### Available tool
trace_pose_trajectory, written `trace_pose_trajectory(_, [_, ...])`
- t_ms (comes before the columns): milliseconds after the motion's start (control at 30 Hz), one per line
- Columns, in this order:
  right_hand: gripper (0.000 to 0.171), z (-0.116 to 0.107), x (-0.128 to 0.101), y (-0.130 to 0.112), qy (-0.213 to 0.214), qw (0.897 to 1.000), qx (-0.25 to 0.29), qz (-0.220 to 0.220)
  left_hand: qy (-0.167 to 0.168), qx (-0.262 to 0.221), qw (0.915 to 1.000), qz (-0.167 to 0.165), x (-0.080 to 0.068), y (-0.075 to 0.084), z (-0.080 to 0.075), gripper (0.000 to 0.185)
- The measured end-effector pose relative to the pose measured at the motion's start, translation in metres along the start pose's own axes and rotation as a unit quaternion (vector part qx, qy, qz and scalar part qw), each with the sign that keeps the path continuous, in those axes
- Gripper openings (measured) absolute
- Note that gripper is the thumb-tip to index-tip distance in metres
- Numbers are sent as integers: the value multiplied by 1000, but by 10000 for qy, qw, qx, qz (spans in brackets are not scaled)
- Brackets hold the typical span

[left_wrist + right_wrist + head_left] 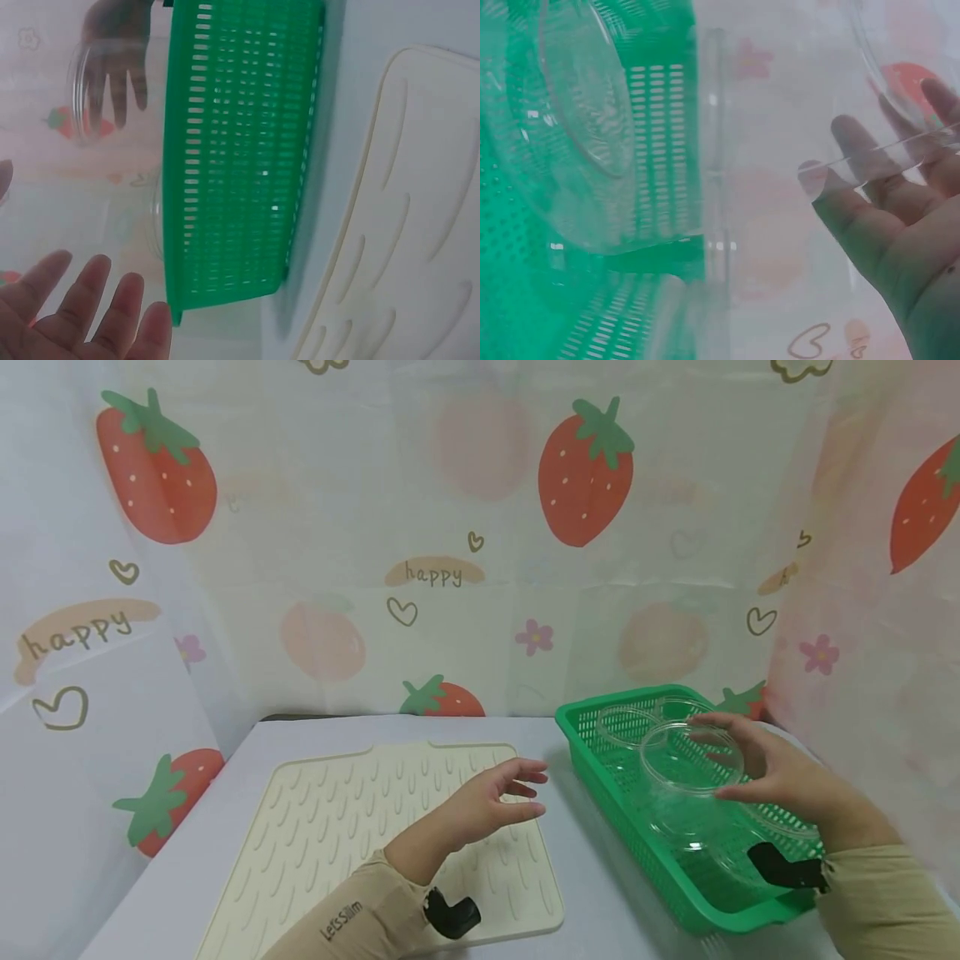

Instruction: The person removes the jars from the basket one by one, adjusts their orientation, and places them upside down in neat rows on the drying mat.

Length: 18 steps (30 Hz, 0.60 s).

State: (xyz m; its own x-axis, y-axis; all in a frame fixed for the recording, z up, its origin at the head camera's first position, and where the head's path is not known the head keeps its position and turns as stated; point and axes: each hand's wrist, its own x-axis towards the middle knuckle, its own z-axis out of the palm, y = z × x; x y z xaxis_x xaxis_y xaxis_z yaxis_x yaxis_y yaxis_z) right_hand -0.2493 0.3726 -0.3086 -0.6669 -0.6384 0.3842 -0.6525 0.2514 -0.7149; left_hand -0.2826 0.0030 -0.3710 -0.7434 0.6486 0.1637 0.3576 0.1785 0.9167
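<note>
My right hand [783, 777] holds a clear round plastic container [675, 764] by its side, above the green basket [626, 827]. Its thumb lies on the near side and the fingers on the far side. Through the clear wall of the container [79, 97], the fingers show in the left wrist view. In the right wrist view, the fingers of the right hand [900, 202] spread along a clear edge. Over the right part of a cream ridged mat [322, 827], my left hand [487, 806] hovers with loose fingers and holds nothing.
More clear round containers [626, 727] lie in the basket, their outlines overlapping and hard to separate. The basket stands to the right of the mat on a white table [577, 877]. Strawberry-printed curtains [480, 635] enclose the table at the back and sides.
</note>
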Motion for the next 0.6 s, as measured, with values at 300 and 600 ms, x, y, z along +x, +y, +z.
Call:
trace_pose_trajectory(300, [77, -10, 0, -14, 145, 9999, -3, 15, 73, 63, 9999, 122, 0, 1, -5, 49])
trace_pose_trajectory(600, [78, -18, 8, -30, 77, 9999, 36, 104, 186, 229, 9994, 177, -3, 6, -14, 51])
